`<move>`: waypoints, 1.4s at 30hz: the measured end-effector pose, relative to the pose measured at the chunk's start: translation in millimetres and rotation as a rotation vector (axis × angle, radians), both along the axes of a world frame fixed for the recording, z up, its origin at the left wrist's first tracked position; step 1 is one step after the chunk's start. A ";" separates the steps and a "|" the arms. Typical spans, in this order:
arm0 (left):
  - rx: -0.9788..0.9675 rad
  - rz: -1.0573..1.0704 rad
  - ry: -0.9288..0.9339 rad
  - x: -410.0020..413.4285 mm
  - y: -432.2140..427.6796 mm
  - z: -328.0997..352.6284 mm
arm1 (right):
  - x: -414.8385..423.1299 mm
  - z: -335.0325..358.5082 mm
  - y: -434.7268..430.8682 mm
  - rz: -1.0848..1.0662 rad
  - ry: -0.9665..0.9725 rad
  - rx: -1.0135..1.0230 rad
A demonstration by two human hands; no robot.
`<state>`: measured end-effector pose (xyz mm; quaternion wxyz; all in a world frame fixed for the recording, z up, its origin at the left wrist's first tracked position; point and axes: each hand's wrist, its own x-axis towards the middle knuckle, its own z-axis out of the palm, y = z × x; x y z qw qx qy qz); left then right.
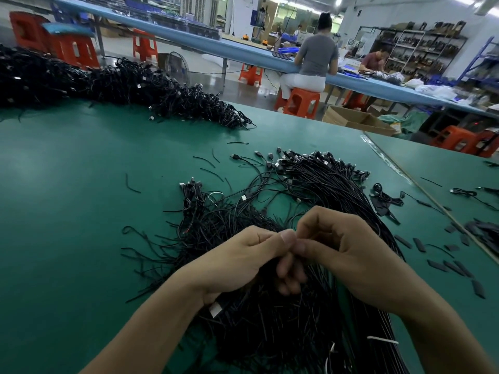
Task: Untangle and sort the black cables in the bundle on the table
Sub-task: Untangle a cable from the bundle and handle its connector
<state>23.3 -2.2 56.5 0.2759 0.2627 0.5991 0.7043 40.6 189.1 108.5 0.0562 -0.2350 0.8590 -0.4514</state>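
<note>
A tangled bundle of thin black cables (216,233) lies on the green table (67,198) in front of me. A straighter sheaf of black cables (324,179) with plug ends fans out toward the far right. My left hand (240,263) and my right hand (348,255) meet above the bundle, fingertips touching. Both have curled fingers and pinch thin black cable between thumb and fingers. A cable with a white tag (216,309) hangs under my left wrist.
A long heap of black cables (108,85) runs along the table's far left. Short cable scraps and black sleeve pieces (448,265) lie scattered at right. A table seam (432,198) runs diagonally at right. People sit on orange stools (302,101) at a blue bench beyond.
</note>
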 end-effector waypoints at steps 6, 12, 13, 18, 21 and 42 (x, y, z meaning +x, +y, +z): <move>-0.326 0.393 0.387 -5.4 2.3 -8.4 | -3.9 -3.1 -7.2 -0.044 0.228 0.188; 0.076 0.231 -0.168 1.0 9.5 -4.0 | -10.9 -8.4 -28.1 -0.063 0.319 0.074; 0.095 0.189 -0.204 1.8 10.9 -4.2 | -13.2 -7.3 -29.3 -0.074 0.343 0.060; -0.009 0.324 -0.158 -3.2 11.1 -8.3 | -23.2 -7.9 -31.4 -0.079 0.313 -0.006; -0.024 0.520 -0.081 -10.0 4.6 -9.9 | -29.6 -16.9 -19.9 -0.263 0.211 -0.022; 0.131 0.789 0.025 -16.6 -0.9 -12.8 | -6.5 -49.0 1.9 -0.458 0.043 0.530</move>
